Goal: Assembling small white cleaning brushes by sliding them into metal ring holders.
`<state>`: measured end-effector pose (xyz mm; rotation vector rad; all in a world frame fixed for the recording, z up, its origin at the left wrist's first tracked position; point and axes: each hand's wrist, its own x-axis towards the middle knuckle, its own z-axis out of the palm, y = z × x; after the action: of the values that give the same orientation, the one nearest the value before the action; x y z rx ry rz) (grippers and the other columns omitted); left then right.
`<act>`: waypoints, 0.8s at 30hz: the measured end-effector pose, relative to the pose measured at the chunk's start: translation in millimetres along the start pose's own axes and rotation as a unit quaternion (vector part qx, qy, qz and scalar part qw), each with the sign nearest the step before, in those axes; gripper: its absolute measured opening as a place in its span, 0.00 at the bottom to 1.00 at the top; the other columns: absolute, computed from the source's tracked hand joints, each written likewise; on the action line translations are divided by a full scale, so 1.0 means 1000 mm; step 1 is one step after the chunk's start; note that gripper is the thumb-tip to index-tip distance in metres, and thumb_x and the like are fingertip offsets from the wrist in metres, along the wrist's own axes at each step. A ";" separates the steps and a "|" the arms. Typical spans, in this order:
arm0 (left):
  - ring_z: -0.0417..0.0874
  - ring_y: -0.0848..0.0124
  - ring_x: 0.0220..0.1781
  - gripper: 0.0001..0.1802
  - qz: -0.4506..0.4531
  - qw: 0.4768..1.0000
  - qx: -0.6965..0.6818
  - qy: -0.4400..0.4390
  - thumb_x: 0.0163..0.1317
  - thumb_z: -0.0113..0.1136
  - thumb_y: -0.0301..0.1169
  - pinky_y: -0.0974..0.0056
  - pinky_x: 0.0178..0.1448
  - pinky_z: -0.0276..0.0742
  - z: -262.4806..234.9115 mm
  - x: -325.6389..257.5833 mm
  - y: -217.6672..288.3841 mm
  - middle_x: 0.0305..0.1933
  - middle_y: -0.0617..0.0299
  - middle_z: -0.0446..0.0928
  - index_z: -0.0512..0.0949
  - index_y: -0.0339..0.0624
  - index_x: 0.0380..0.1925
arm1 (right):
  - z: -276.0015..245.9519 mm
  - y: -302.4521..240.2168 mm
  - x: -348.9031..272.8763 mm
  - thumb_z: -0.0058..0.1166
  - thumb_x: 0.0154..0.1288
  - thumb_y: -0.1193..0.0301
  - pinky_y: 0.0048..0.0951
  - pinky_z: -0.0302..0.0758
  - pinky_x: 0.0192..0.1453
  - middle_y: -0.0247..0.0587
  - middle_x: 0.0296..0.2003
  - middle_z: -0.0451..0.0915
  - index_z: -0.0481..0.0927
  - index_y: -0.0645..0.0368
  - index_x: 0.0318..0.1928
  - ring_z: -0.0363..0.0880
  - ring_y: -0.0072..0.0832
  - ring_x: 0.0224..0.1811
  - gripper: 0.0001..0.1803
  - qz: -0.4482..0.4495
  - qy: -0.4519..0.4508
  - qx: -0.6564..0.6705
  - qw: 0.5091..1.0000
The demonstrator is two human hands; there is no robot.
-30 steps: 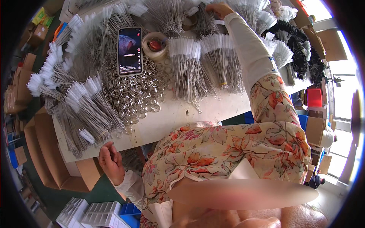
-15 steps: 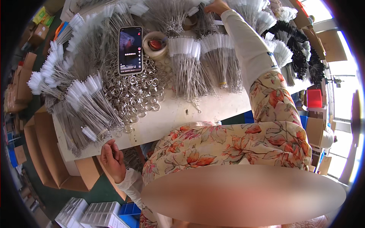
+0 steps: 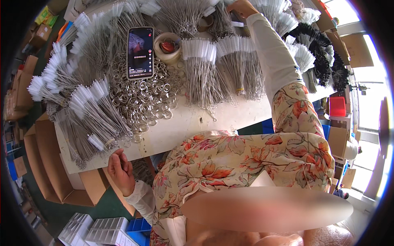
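My left hand point(image 3: 121, 172) is at the table's front-left edge, palm up, fingers curled in with nothing visible in them. Just beyond it lie wire-handled tube brushes point(image 3: 96, 142) with white bristles, their handles forming a dense pile. My right hand point(image 3: 243, 8) is stretched to the far side of the table, over an upright bunch of tube brushes point(image 3: 222, 23). Its fingers are bent together at the bunch's top; whatever they hold is too small to make out. Closer in, two bundles of tube brushes point(image 3: 200, 51) lie side by side with their looped wire ends toward me.
A heap of metal split rings point(image 3: 143, 100) covers the middle left, with a phone point(image 3: 140, 53) on it. Beside that stands a tape roll point(image 3: 168, 57) with a red item inside. Black brushes point(image 3: 316, 49) lie far right. Below the table are cardboard boxes point(image 3: 88, 186) and plastic bins point(image 3: 108, 230).
My right hand has drawn slightly to the right and toward me at the far bunch. The left hand has stayed nearly still.
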<state>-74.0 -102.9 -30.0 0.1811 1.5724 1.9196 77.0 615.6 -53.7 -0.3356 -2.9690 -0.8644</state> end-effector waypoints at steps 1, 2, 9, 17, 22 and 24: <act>0.53 0.86 0.15 0.16 0.000 1.000 -0.002 -0.003 0.69 0.46 0.38 0.78 0.15 0.48 0.001 0.001 0.000 0.24 0.67 0.67 0.75 0.34 0.41 | 0.005 0.003 -0.002 0.56 0.50 0.70 0.30 0.74 0.29 0.29 0.23 0.81 0.82 0.42 0.25 0.80 0.25 0.25 0.05 0.021 0.001 -0.002 1.000; 0.53 0.86 0.15 0.16 0.001 1.000 -0.004 -0.006 0.69 0.46 0.37 0.78 0.15 0.48 0.002 0.002 0.000 0.24 0.67 0.67 0.75 0.34 0.41 | 0.010 0.006 -0.004 0.55 0.50 0.70 0.30 0.74 0.29 0.29 0.24 0.81 0.82 0.41 0.26 0.80 0.26 0.26 0.05 0.041 0.002 -0.004 0.999; 0.53 0.86 0.15 0.15 -0.007 1.000 -0.001 0.024 0.69 0.46 0.36 0.79 0.15 0.48 0.001 -0.003 -0.002 0.24 0.67 0.67 0.75 0.34 0.41 | 0.009 -0.017 0.019 0.55 0.50 0.68 0.31 0.75 0.31 0.27 0.26 0.82 0.81 0.37 0.28 0.81 0.27 0.31 0.06 0.090 -0.032 -0.027 0.995; 0.52 0.86 0.15 0.15 -0.011 1.000 -0.007 0.024 0.68 0.47 0.36 0.79 0.16 0.48 0.005 -0.001 -0.003 0.25 0.67 0.68 0.76 0.34 0.39 | -0.043 -0.023 0.024 0.55 0.52 0.66 0.33 0.76 0.34 0.28 0.29 0.82 0.83 0.38 0.29 0.82 0.28 0.33 0.06 0.064 -0.094 -0.039 0.993; 0.53 0.86 0.17 0.16 -0.017 1.000 -0.010 0.012 0.68 0.47 0.36 0.79 0.17 0.49 0.006 0.004 -0.002 0.25 0.67 0.68 0.76 0.33 0.40 | -0.061 0.015 0.019 0.51 0.56 0.65 0.34 0.76 0.36 0.42 0.31 0.83 0.84 0.54 0.31 0.81 0.33 0.33 0.10 0.507 0.157 0.180 0.828; 0.54 0.85 0.17 0.16 -0.019 0.999 -0.010 0.030 0.68 0.47 0.37 0.78 0.18 0.50 0.003 0.001 -0.005 0.25 0.67 0.67 0.76 0.33 0.40 | -0.097 -0.001 0.029 0.51 0.56 0.65 0.34 0.74 0.36 0.42 0.28 0.83 0.84 0.56 0.33 0.80 0.31 0.31 0.11 0.492 0.287 0.270 0.776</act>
<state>-71.2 -99.7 -33.7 0.0864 1.5824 1.9278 45.6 568.6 30.4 -1.1592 -1.8741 0.0468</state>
